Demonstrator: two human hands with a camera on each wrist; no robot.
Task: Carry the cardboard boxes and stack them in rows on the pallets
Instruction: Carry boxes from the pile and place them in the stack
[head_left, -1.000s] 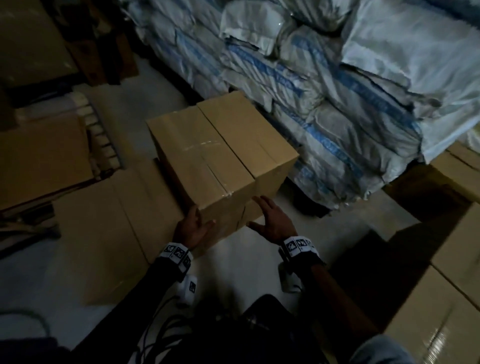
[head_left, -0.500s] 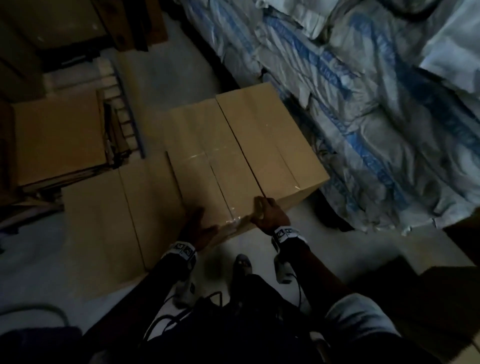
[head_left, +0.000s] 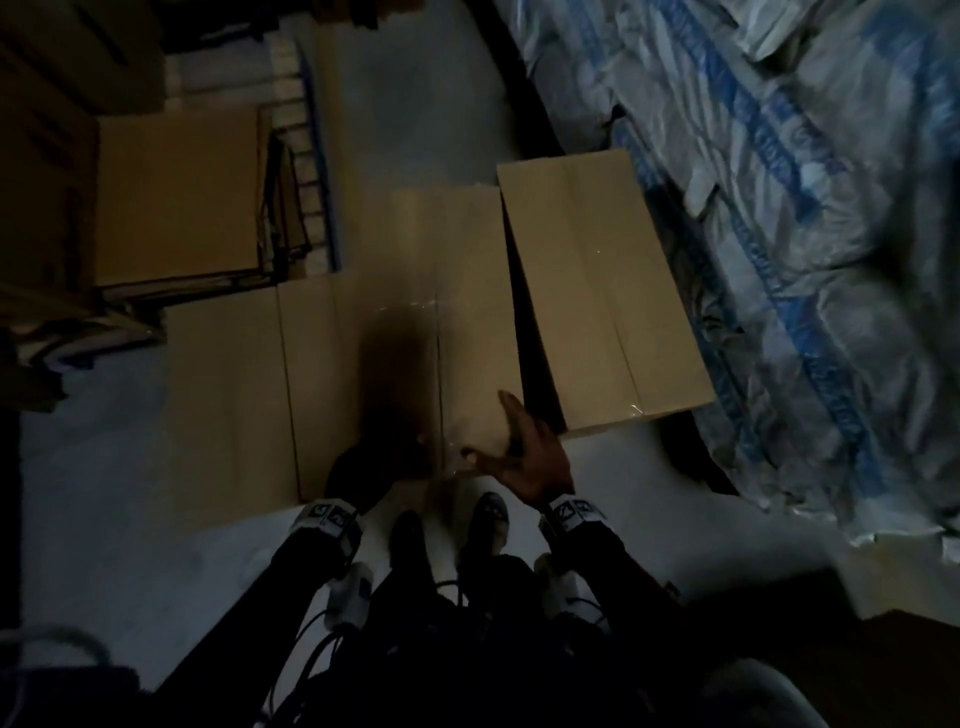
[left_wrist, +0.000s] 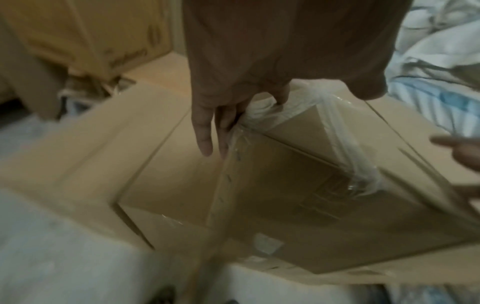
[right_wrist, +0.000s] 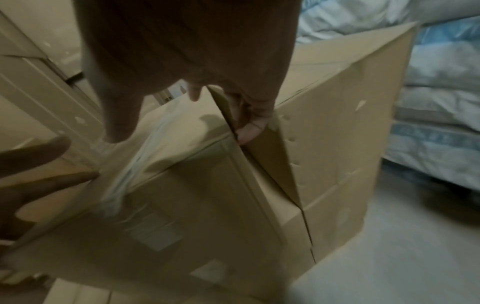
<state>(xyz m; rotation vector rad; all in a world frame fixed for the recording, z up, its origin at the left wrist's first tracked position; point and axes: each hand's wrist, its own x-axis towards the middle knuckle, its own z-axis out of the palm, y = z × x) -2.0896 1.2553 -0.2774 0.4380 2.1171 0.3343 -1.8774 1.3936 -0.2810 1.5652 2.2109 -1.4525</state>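
dim room. middle cardboard box (head_left: 447, 322) sits in a row on the floor (head_left: 104, 493), touching the right cardboard box (head_left: 597, 291) and the left cardboard box (head_left: 228, 405). left hand (head_left: 371, 465) at the middle box's near left corner, fingers (left_wrist: 205, 131) straight down its side by the clear tape (left_wrist: 348, 144), curled round nothing. right hand (head_left: 524, 457) at its near right corner, spread, fingers (right_wrist: 249, 127) slipped into the gap against the right box. white and blue sacks (head_left: 779, 208) lie past the right box.
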